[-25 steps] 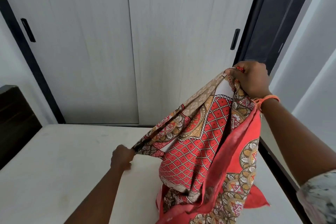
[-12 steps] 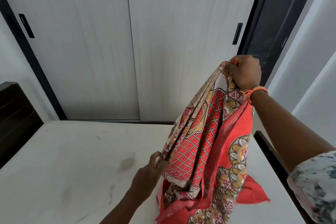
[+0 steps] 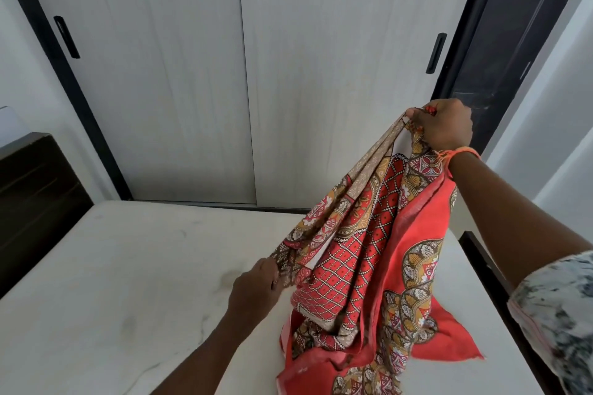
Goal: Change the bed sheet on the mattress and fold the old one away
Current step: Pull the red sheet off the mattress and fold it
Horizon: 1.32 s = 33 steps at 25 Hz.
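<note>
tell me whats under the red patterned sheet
The bare white mattress. The sheet, gripped by both hands, trails onto it; what lies beneath that heap is covered.

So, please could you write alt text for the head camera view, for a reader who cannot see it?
A person's right hand holds a bunched red patterned cotton bed sheet up above a bare white mattress, while the left hand grips its lower edge. Pale sliding wardrobe doors stand behind.
</note>
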Tool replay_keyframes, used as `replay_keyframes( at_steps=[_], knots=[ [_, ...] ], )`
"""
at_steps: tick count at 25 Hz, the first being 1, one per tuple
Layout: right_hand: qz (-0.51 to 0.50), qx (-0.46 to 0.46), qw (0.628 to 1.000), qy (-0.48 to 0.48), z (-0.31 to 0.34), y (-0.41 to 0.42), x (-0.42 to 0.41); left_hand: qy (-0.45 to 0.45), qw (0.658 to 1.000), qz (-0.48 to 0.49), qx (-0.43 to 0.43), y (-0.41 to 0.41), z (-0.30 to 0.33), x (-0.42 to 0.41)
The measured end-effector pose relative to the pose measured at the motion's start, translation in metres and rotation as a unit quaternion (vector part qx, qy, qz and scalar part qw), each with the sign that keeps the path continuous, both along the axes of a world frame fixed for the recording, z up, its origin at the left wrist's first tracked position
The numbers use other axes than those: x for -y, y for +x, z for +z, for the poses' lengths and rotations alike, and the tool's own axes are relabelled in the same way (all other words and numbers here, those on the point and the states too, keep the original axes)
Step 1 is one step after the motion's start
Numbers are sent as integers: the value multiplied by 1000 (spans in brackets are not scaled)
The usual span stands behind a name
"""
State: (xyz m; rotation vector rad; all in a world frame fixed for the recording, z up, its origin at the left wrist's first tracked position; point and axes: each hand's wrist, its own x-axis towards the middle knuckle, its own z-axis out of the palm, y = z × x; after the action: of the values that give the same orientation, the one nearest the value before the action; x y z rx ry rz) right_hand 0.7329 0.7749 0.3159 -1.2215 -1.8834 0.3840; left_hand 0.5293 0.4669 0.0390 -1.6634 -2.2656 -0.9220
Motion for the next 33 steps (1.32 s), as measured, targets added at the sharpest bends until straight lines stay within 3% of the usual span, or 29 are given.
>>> replay_keyframes(
  at_steps=[3,7,9,10,12,15,17,18,19,20,21,22,23,26,29,33],
  knots=[
    [3,-7,1000,-7,0,0,-7,23,997,68,-13,-12,9,-9],
    [9,8,1000,-7,1,1,-17,-24,996,33,-76,-39,11,-7],
    [9,26,1000,2,-1,-4,-18,-66,992,38,101,-39,17,-8],
    [10,31,999,6,-2,-6,-17,-68,964,49,252,-36,20,-10],
    [13,34,999,7,-4,-11,-16,-47,857,70,508,-29,27,-17],
    [17,46,999,-1,-6,-14,-20,-16,733,93,674,-26,41,-22],
    [25,58,998,7,-6,-16,-20,2,687,144,712,-32,44,-25],
    [29,69,997,11,-6,-19,-19,0,715,191,673,-36,44,-25],
    [34,79,996,16,-6,-21,-19,-44,789,232,567,-41,43,-24],
    [39,87,995,20,-7,-24,-17,-109,869,277,395,-43,40,-21],
    [43,92,995,25,-8,-27,-16,-179,911,292,228,-43,39,-18],
    [47,95,994,29,-9,-30,-15,-221,925,287,114,-41,41,-18],
    [49,95,994,33,-10,-33,-15,-242,930,270,63,-39,44,-20],
    [49,76,996,22,-8,-34,-17,-269,935,231,17,-37,45,-28],
    [31,63,997,12,-11,-27,-29,-263,943,185,81,-42,28,-24],
    [37,82,996,8,-21,-28,-36,-234,955,169,67,-41,15,-17]
  ],
)
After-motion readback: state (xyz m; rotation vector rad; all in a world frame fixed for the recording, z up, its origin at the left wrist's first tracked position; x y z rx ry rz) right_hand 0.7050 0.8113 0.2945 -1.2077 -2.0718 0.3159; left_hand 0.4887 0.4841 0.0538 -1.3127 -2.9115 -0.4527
